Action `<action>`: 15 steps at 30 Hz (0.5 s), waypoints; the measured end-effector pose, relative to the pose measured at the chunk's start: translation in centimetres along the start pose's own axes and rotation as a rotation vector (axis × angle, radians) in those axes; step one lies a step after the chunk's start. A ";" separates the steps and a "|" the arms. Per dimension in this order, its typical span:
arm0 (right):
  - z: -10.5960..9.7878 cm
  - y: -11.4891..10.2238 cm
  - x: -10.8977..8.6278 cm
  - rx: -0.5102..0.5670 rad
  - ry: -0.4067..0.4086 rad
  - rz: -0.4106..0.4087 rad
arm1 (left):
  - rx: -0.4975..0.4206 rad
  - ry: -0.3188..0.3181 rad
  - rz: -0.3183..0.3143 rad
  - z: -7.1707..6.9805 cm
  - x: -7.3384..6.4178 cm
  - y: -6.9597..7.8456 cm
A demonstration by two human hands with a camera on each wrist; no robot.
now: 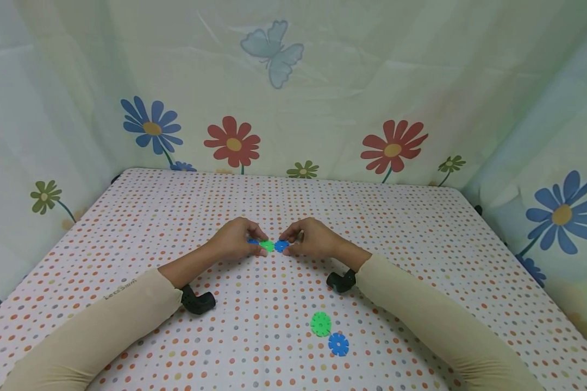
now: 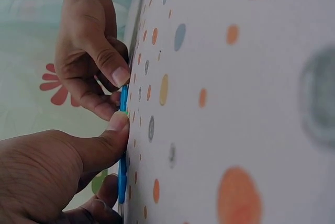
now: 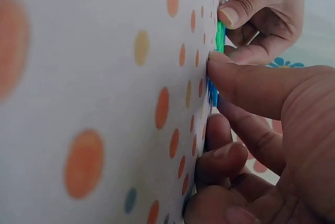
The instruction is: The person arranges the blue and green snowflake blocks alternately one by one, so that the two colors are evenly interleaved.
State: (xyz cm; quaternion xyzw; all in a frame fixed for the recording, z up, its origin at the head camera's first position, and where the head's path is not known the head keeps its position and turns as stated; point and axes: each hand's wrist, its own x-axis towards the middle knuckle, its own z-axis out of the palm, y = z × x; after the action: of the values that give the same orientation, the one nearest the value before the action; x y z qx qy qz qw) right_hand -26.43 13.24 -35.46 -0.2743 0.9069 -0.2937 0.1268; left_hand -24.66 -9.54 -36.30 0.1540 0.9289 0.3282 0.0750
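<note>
Near the middle of the table, my left hand (image 1: 236,240) pinches a green notched plastic disc (image 1: 267,246) between thumb and fingers. A blue notched disc (image 2: 122,185) shows beneath that hand, adjoining the green one, partly hidden by the fingers. Facing it, my right hand (image 1: 317,239) pinches another blue notched disc (image 1: 281,246) by its right side. The green disc and this blue disc lie edge to edge, low over the tabletop. Whether their notches interlock, I cannot tell. Closer to me lie a loose green disc (image 1: 320,324) and a loose blue disc (image 1: 339,344).
The table (image 1: 254,347) wears a white cloth with coloured dots. A flower-printed curtain (image 1: 323,98) surrounds its back and sides. Black wrist devices (image 1: 198,302) sit under both beige sleeves, close to the tabletop.
</note>
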 end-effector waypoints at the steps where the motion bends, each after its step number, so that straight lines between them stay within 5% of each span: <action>1: 0.0 0.0 0.0 0.004 0.002 0.004 | -0.001 0.001 0.000 0.0 0.0 0.0; 15: 0.0 -0.1 0.0 0.020 0.007 0.031 | 0.003 0.007 0.010 0.0 0.0 -0.1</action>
State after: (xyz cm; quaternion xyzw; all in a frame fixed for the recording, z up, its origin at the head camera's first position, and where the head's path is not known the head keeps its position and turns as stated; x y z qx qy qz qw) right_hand -26.42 13.19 -35.43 -0.2578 0.9086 -0.3016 0.1307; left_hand -24.66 -9.60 -36.32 0.1575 0.9290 0.3276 0.0696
